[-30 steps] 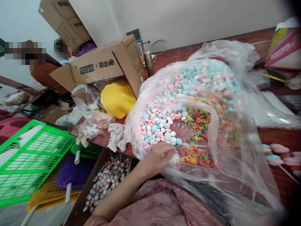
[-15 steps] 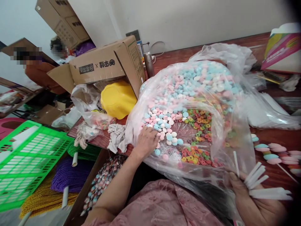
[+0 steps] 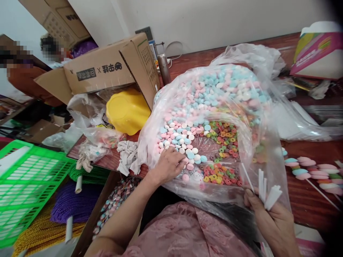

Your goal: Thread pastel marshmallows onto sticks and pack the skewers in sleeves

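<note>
My left hand (image 3: 169, 165) is over the near left of a pile of pink, blue and white marshmallows (image 3: 179, 136), its fingers curled with the tips closed on a pink marshmallow (image 3: 185, 161). The palm side is hidden. In my right hand (image 3: 273, 217) is a bundle of white paper sticks (image 3: 264, 189). One thin stick (image 3: 247, 177) points up from between thumb and forefinger. The marshmallows lie in a large clear plastic bag (image 3: 248, 142), together with colourful cereal rings (image 3: 226, 141). Finished-looking skewers (image 3: 318, 171) of marshmallows and rings lie to the right.
An opened cardboard box (image 3: 107, 73) with a yellow tub (image 3: 128, 112) stands at the back left. Grey cloth (image 3: 127, 157) lies by the table edge. A green basket (image 3: 34, 192) and corded bundles (image 3: 76, 200) are at lower left. Two other people are in the far left background.
My right hand with the sticks has moved left, onto the bag's near right edge, and the sticks stand more upright. My left hand stays at the marshmallows. The view has shifted slightly.
</note>
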Action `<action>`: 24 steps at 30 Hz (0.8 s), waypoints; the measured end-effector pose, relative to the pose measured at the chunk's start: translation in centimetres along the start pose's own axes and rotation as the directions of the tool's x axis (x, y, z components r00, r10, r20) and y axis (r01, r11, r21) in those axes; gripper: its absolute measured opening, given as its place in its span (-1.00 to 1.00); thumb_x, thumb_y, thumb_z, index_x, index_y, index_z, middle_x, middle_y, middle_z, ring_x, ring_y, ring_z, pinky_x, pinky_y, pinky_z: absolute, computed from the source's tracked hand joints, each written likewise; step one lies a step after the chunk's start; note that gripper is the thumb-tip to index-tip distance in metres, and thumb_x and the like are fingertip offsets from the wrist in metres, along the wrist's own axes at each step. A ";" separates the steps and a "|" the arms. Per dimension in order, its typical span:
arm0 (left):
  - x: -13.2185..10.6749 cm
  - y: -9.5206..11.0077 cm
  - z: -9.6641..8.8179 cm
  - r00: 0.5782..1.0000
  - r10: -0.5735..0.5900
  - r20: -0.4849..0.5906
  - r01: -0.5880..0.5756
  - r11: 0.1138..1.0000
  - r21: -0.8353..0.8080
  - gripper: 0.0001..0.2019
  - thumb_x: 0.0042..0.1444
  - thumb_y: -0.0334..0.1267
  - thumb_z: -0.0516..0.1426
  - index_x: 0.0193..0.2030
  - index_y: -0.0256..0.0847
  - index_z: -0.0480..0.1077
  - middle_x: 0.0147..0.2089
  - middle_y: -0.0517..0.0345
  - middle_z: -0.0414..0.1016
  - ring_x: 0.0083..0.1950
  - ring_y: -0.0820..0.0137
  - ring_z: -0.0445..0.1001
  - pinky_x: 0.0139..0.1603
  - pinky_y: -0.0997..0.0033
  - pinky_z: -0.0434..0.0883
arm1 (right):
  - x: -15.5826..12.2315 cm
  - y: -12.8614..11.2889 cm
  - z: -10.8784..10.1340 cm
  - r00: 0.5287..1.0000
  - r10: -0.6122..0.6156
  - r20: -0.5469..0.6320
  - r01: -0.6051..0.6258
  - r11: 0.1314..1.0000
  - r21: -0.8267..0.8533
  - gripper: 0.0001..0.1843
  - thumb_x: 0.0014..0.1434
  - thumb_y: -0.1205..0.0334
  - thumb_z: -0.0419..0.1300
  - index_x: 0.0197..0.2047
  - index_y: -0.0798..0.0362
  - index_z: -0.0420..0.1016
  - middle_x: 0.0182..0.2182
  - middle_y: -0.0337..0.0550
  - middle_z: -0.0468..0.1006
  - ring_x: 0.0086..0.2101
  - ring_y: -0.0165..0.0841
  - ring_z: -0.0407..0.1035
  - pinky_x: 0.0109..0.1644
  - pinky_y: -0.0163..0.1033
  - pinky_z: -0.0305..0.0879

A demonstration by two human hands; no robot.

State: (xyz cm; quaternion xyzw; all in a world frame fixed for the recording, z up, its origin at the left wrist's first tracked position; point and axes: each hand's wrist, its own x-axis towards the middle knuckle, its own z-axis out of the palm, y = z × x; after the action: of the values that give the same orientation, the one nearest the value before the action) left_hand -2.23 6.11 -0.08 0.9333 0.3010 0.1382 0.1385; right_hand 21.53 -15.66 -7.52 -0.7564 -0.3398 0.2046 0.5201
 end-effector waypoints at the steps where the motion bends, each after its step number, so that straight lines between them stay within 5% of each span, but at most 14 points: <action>1: -0.2 -0.1 0.0 0.999 0.040 -0.006 -0.039 0.999 0.032 -0.83 0.29 -0.26 0.09 -0.21 -0.19 0.51 -0.23 0.04 0.59 -0.10 0.23 0.42 -0.02 0.16 0.37 | 0.1 0.4 0.0 1.000 0.004 0.017 -0.004 1.000 0.009 -0.58 0.13 -0.10 0.30 -0.13 0.07 0.64 -0.48 -0.19 0.52 -0.46 -0.33 0.39 -0.34 -0.25 0.39; 6: -1.8 -0.1 0.7 0.968 0.183 -0.172 -0.191 0.981 -0.030 -0.87 0.28 -0.33 0.11 -0.13 -0.20 0.49 -0.07 -0.03 0.60 -0.01 0.25 0.48 0.04 0.13 0.41 | 0.4 0.6 -0.1 0.998 -0.029 0.050 0.029 1.000 0.013 -0.62 0.15 -0.09 0.28 -0.15 0.03 0.66 -0.49 -0.22 0.53 -0.47 -0.35 0.39 -0.34 -0.29 0.38; 12: -2.5 0.1 -0.3 0.940 0.068 -0.335 -0.141 0.970 -0.198 -0.92 0.26 -0.33 0.15 -0.15 -0.21 0.47 -0.15 -0.02 0.60 -0.08 0.28 0.50 -0.05 0.19 0.46 | 0.4 0.5 -0.3 0.995 -0.048 0.084 0.051 0.998 -0.036 -0.62 0.17 -0.07 0.26 -0.14 0.03 0.67 -0.37 -0.17 0.62 -0.36 -0.29 0.49 -0.22 -0.29 0.45; 15: -1.1 -0.5 -0.8 0.963 -0.044 -0.266 -0.006 0.982 -0.186 -0.91 0.27 -0.32 0.13 -0.18 -0.21 0.47 -0.21 0.02 0.59 -0.14 0.28 0.46 -0.07 0.22 0.43 | 0.4 0.8 -0.3 0.995 -0.056 0.084 0.060 0.997 -0.051 -0.61 0.18 -0.07 0.25 -0.11 0.03 0.67 -0.25 -0.13 0.66 -0.26 -0.24 0.52 -0.12 -0.25 0.46; 18: 1.0 -1.2 -0.3 0.993 -0.092 -0.078 0.084 0.992 -0.098 -0.90 0.24 -0.34 0.13 -0.28 -0.20 0.47 -0.28 0.05 0.56 -0.15 0.24 0.40 -0.07 0.22 0.39 | 0.3 0.9 -0.3 0.994 -0.059 0.089 0.064 0.996 -0.056 -0.62 0.18 -0.06 0.25 -0.09 0.02 0.66 -0.28 -0.14 0.65 -0.26 -0.24 0.52 -0.09 -0.23 0.46; 21: 2.3 -1.6 0.7 0.997 -0.063 0.042 0.064 0.998 -0.002 -0.86 0.23 -0.36 0.10 -0.33 -0.21 0.46 -0.33 0.02 0.53 -0.13 0.20 0.36 -0.08 0.19 0.38 | 0.1 0.8 -0.2 0.996 -0.040 0.078 0.042 0.999 -0.017 -0.64 0.16 -0.04 0.28 -0.10 0.01 0.66 -0.30 -0.15 0.63 -0.23 -0.22 0.52 -0.01 -0.21 0.44; 24: 2.1 -1.6 1.3 1.000 -0.011 0.012 0.011 1.000 0.006 -0.85 0.23 -0.38 0.07 -0.26 -0.23 0.47 -0.29 0.00 0.53 -0.11 0.19 0.36 -0.07 0.16 0.39 | -0.1 0.7 -0.3 1.000 0.004 0.029 -0.005 0.999 0.034 -0.65 0.13 -0.06 0.30 -0.16 0.02 0.67 -0.38 -0.16 0.61 -0.31 -0.26 0.50 -0.11 -0.24 0.45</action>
State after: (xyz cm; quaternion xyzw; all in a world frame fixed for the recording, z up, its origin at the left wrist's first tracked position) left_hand -0.94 8.40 -1.43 0.9329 0.3057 0.1307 0.1382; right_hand 21.83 -16.08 -8.06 -0.7453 -0.3418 0.2224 0.5275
